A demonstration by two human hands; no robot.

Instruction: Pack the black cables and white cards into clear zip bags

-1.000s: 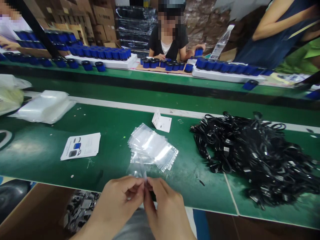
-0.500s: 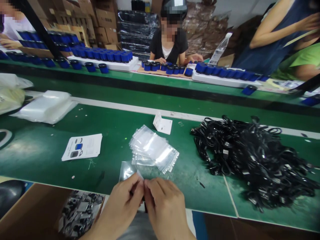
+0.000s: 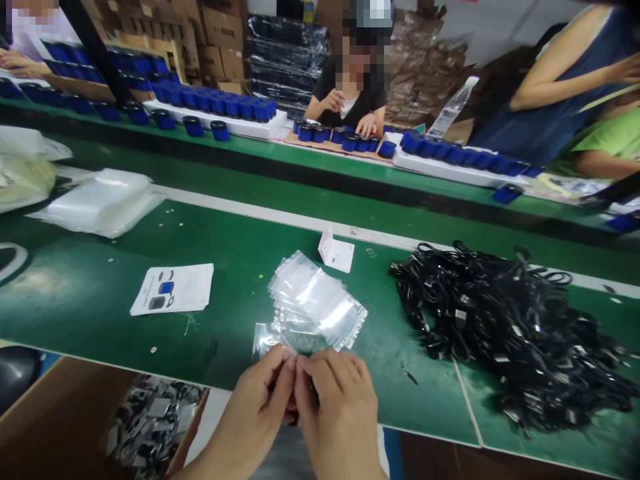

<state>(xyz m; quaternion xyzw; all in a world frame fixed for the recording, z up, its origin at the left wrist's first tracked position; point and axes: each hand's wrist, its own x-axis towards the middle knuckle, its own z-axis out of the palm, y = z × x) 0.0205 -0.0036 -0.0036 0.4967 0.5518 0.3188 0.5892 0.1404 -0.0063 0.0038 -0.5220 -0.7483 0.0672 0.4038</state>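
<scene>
At the near edge of the green table, my left hand (image 3: 265,397) and my right hand (image 3: 340,400) meet, thumbs and fingertips pinched close together. A clear zip bag (image 3: 266,339) sticks out beyond my left fingers, gripped at its near part; my hands hide the rest, and any contents cannot be seen. Just past my hands lies a fanned pile of clear zip bags (image 3: 317,300). To its left is a stack of printed leaflets (image 3: 173,290). One folded leaflet (image 3: 339,253) stands half open behind the bags.
A large heap of black USB cables (image 3: 500,327) covers the right side. Plastic packaging (image 3: 100,203) and a tape roll (image 3: 11,263) sit at left. Below the edge, a cardboard box (image 3: 160,417) holds small bagged parts. Across the belt, co-workers sit behind rows of blue jars (image 3: 215,103).
The whole scene has shifted slightly right in view. My hands stay pinched together at nearly the same place. Across the table, a co-worker has raised one hand.
</scene>
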